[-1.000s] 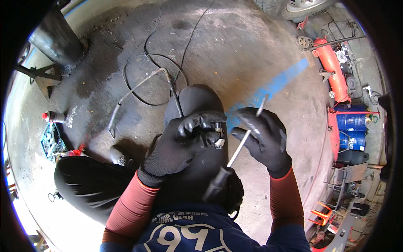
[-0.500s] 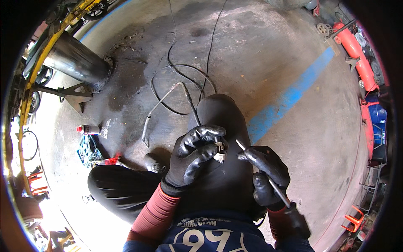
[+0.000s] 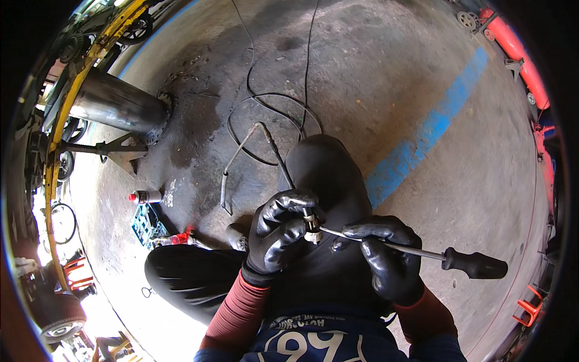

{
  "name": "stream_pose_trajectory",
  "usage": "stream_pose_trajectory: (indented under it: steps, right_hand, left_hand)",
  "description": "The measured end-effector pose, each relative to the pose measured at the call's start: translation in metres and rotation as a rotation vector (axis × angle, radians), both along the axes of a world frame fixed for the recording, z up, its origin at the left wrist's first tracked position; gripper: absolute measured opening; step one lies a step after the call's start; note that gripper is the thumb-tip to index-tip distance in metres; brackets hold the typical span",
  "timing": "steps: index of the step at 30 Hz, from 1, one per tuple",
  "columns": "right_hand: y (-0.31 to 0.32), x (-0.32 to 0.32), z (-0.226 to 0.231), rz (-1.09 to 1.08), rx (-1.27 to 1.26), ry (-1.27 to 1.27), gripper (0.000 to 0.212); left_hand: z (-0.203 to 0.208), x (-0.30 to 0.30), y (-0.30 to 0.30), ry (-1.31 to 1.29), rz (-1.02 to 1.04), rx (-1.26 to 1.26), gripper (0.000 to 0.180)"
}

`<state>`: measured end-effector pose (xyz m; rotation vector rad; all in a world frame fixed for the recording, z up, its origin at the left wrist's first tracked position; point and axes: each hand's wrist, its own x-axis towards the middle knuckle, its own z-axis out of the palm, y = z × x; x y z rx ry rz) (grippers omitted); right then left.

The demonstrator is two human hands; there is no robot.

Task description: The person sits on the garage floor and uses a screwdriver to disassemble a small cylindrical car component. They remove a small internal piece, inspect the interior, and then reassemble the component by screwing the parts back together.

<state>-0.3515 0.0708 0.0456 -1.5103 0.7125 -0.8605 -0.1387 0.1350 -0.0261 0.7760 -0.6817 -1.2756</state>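
Observation:
My left hand (image 3: 280, 226), in a black coated glove, pinches a small metal fitting (image 3: 312, 226) with a pale collar between thumb and fingers. My right hand (image 3: 389, 250), gloved alike, is closed around the shaft of a screwdriver (image 3: 476, 263); its black handle sticks out to the right. The screwdriver's tip meets the fitting's side, or lies just in front of it; I cannot tell which. A bent, thin hose or pipe (image 3: 263, 127) runs up from behind my left hand; whether it joins the fitting is hidden.
Black cable (image 3: 253, 93) lies looped on the concrete floor. To the left are a red-capped can (image 3: 146, 196), a blue-green crate (image 3: 148, 224), a metal stand (image 3: 123, 151) and a large dark cylinder (image 3: 114, 99). A red tank (image 3: 512, 57) stands far right.
My right hand has turned the screwdriver from steeply slanted to nearly level and brought its tip left to the fitting. My left hand keeps its grip. The whole view has shifted slightly.

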Motion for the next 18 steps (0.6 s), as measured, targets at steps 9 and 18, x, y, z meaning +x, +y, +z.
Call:
stream_pose_trajectory:
  steps: [9, 18]
  right_hand:
    - [-0.024, -0.001, 0.005, 0.188, -0.018, -0.045, 0.022]
    - [-0.016, 0.004, 0.001, 0.148, -0.067, -0.035, 0.021]
  left_hand:
    - [0.000, 0.001, -0.001, 0.025, -0.055, -0.010, 0.044]
    - [-0.001, 0.001, -0.003, 0.019, -0.049, -0.028, 0.041]
